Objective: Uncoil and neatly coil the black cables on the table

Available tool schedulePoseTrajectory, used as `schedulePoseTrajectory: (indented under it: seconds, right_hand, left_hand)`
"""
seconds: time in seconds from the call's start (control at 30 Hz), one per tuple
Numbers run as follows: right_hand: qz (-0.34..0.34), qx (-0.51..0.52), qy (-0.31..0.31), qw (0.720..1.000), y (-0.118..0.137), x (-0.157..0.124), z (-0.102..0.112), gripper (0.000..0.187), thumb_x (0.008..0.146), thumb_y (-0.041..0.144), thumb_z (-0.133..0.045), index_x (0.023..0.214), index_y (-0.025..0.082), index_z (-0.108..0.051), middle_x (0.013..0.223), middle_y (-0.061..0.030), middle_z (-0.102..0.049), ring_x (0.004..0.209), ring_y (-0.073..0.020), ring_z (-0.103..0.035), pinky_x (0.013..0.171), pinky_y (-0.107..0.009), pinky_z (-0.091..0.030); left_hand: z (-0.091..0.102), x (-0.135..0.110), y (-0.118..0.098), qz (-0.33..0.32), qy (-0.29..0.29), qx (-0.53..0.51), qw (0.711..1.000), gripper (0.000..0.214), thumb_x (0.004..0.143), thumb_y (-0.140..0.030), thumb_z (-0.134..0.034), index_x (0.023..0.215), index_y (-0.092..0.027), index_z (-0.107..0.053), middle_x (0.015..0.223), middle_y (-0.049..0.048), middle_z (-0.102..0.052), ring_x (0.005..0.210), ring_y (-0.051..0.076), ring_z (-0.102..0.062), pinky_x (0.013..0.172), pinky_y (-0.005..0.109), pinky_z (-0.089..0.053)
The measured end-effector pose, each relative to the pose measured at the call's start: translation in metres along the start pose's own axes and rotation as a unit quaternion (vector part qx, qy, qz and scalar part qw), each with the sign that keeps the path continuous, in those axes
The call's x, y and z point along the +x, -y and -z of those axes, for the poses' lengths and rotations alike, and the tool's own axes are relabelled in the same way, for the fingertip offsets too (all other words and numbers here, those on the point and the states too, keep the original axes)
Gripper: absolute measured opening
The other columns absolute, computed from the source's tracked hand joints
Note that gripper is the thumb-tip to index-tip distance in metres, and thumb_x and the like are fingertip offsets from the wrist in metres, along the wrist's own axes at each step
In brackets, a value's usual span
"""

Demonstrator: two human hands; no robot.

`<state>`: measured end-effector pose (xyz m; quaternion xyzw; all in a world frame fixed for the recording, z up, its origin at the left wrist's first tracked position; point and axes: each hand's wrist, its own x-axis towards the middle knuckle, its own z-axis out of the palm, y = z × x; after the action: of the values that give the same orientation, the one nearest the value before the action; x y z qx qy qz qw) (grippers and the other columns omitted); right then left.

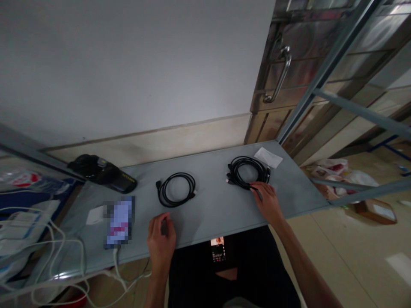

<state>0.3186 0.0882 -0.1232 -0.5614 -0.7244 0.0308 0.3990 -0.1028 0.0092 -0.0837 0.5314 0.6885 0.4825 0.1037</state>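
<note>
On the grey shelf top lie two coils of black cable. The smaller coil (163, 191) is a single cable looped loosely, with a plug at each side. Just below it hovers my left hand (161, 235), fingers loosely curled, a gap beside the thumb and nothing visible in it. To the right, a thicker bundle of coiled black cables (236, 171) has several plug ends sticking out at its left. My right hand (268, 201) grips the lower right edge of this bundle between thumb and fingers; the fingertips partly cover the cable there.
A black bottle-like item (112, 175) lies at the back left. Near it are a pixelated phone (120, 224), a white piece (95, 215) and white cords (83, 256). White paper (268, 157) lies behind the bundle. A lit phone screen (218, 249) shows below the grey shelf top's edge (205, 229).
</note>
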Motion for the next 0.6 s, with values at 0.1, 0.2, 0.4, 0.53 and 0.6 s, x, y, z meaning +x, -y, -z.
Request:
schedulePoseTrajectory:
  seconds: [0.1, 0.2, 0.4, 0.53, 0.6]
  right_hand:
    - [-0.004, 0.003, 0.000, 1.000, -0.001, -0.001, -0.001, 0.026, 0.121, 0.038, -0.052, 0.125, 0.023, -0.074, 0.131, -0.0130, -0.083, 0.125, -0.0308, -0.076, 0.113, -0.052, -0.052]
    - [-0.015, 0.007, -0.007, 1.000, -0.002, -0.003, -0.003, 0.028, 0.121, 0.038, -0.049, 0.127, 0.023, -0.071, 0.130, -0.0143, -0.083, 0.123, -0.0311, -0.076, 0.113, -0.053, -0.052]
    - [-0.033, 0.017, -0.028, 0.999, 0.000, -0.003, -0.002, 0.031, 0.121, 0.041, -0.046, 0.129, 0.021, -0.068, 0.131, -0.0184, -0.079, 0.123, -0.0330, -0.073, 0.112, -0.054, -0.055]
    - [-0.047, 0.044, -0.045, 0.997, 0.008, -0.005, 0.006, 0.038, 0.120, 0.048, -0.042, 0.123, 0.022, -0.069, 0.125, -0.0186, -0.079, 0.120, -0.0331, -0.074, 0.110, -0.053, -0.056]
    - [-0.082, 0.065, -0.064, 0.992, 0.013, -0.006, 0.011, 0.045, 0.119, 0.057, -0.040, 0.114, 0.023, -0.069, 0.110, -0.0159, -0.081, 0.106, -0.0315, -0.075, 0.099, -0.049, -0.059]
  left_hand:
    - [0.000, 0.001, -0.002, 0.017, -0.003, -0.018, 1.000, 0.011, 0.099, -0.030, -0.073, 0.107, -0.027, -0.078, 0.113, 0.0111, -0.076, 0.112, 0.032, -0.071, 0.111, 0.045, -0.052]
    - [0.001, 0.001, -0.001, 0.031, -0.009, -0.028, 0.999, 0.010, 0.097, -0.027, -0.074, 0.105, -0.027, -0.079, 0.112, 0.0107, -0.076, 0.111, 0.031, -0.071, 0.111, 0.045, -0.052]
    - [0.000, -0.001, 0.009, -0.024, -0.003, 0.012, 1.000, 0.013, 0.102, -0.032, -0.069, 0.111, -0.026, -0.077, 0.113, 0.0115, -0.077, 0.111, 0.031, -0.072, 0.107, 0.045, -0.055]
    - [-0.002, -0.001, 0.020, -0.084, -0.019, 0.050, 0.995, 0.016, 0.106, -0.031, -0.064, 0.112, -0.023, -0.076, 0.109, 0.0098, -0.078, 0.106, 0.028, -0.075, 0.100, 0.043, -0.059]
    - [-0.003, -0.001, 0.025, -0.111, -0.023, 0.069, 0.991, 0.016, 0.109, -0.030, -0.062, 0.114, -0.022, -0.075, 0.110, 0.0093, -0.078, 0.105, 0.027, -0.076, 0.097, 0.042, -0.060]
